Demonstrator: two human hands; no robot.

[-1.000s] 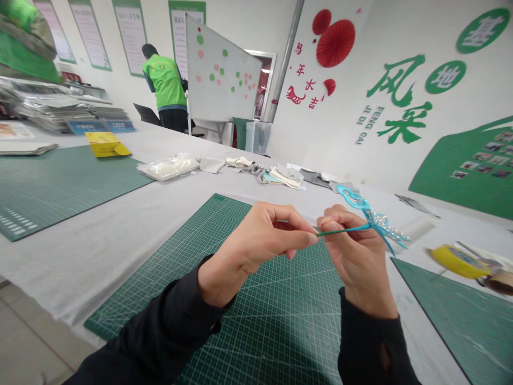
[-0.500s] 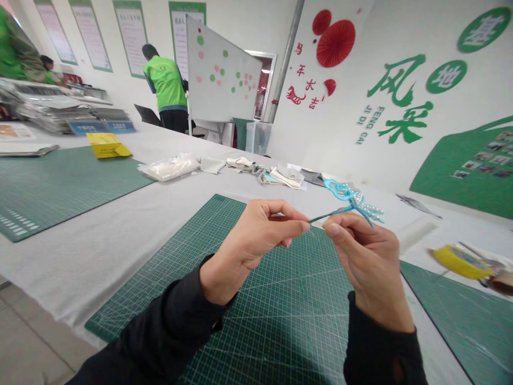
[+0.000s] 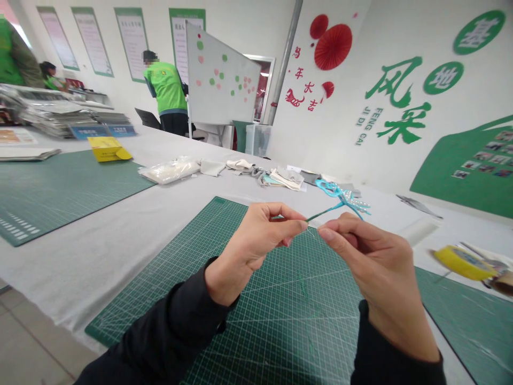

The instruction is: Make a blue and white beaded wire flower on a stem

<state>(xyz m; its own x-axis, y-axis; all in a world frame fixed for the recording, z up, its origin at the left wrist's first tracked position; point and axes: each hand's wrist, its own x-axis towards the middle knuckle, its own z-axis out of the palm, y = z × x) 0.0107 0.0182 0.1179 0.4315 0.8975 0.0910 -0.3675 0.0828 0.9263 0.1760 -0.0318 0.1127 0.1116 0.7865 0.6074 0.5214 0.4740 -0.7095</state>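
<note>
Between the thumb and fingers of my left hand (image 3: 260, 238) is the green end of a thin stem (image 3: 320, 213). The stem slants up to the right and turns blue towards a blue looped ornament (image 3: 342, 197) with pearly beads. My right hand (image 3: 374, 256) is pinched just right of the stem, its fingertips apart from it; anything between them is too small to tell. A faint green strand (image 3: 305, 291) shows over the green cutting mat (image 3: 256, 321) below my hands.
A yellow tape roll (image 3: 463, 262) lies at the right, near another mat. Cloth pieces (image 3: 284, 178), a plastic bag (image 3: 170, 170) and a yellow box (image 3: 108, 149) sit farther back. A person in a green vest (image 3: 166, 91) stands beside a whiteboard.
My right hand has moved right and slightly down, away from the stem. The blue ornament has shifted a little left, while my left hand keeps its pinch.
</note>
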